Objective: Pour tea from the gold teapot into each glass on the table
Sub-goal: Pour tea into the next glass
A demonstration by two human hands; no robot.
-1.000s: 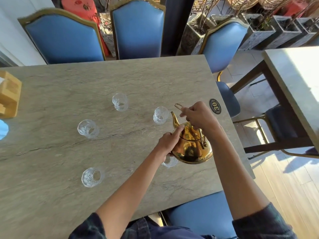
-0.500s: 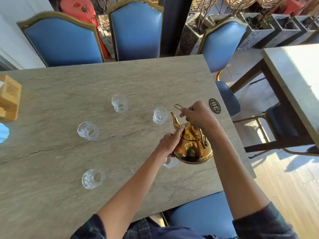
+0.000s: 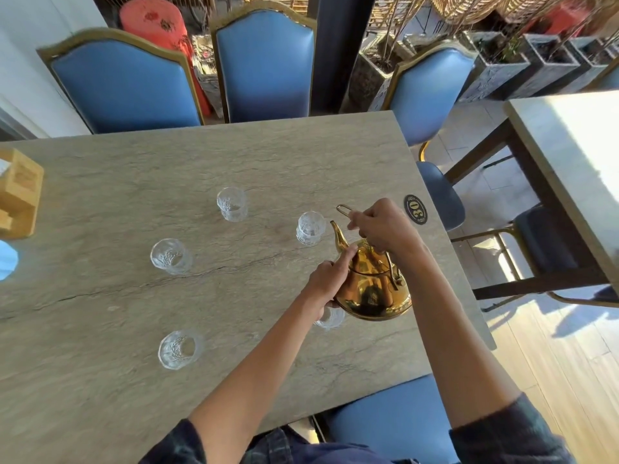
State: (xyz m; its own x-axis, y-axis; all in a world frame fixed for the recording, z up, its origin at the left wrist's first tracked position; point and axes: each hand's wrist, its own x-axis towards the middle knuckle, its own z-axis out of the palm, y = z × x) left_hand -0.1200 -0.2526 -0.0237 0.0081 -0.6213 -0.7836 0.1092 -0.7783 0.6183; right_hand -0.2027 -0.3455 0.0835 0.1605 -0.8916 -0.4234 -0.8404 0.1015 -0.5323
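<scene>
The gold teapot [image 3: 371, 293] is held above the right part of the stone table [image 3: 134, 182], spout pointing up and away. My right hand [image 3: 382, 226] grips its wire handle from above. My left hand [image 3: 330, 276] presses on the lid and the pot's left side, index finger stretched out. Clear cut glasses stand around: one [image 3: 310, 228] just beyond the spout, one [image 3: 232, 204] farther back, one [image 3: 170, 256] at the left, one [image 3: 179, 349] near left. Another glass [image 3: 331, 319] is partly hidden under the pot and my left wrist.
A wooden holder [image 3: 20, 192] sits at the table's left edge, a blue object [image 3: 7, 259] below it. A round number tag "30" [image 3: 415, 209] lies near the right edge. Blue chairs [image 3: 264, 61] line the far side. A second table [image 3: 576, 155] stands to the right.
Hardly anything has moved; both hands keep their hold and the teapot stays at the same spot over the table.
</scene>
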